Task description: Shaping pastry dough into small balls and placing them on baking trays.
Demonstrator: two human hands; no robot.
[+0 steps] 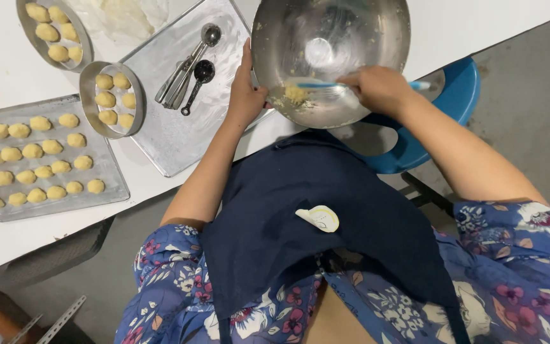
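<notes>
A large steel mixing bowl (351, 25) is tilted toward me at the table's edge. My left hand (244, 89) grips its left rim. Inside the bowl, my right hand (377, 86) holds a blue-handled spatula (316, 85) whose blade rests against a small lump of yellow dough (295, 95) near the lower rim. A dark blue apron (326, 210) covers my lap below the bowl.
A baking tray (106, 181) with rows of yellow dough balls lies at left. Two round tins (86, 86) (27, 25) hold more balls. A scoop and a black measuring spoon (195, 79) lie on a bare tray (179, 134). A blue stool (459, 95) stands at right.
</notes>
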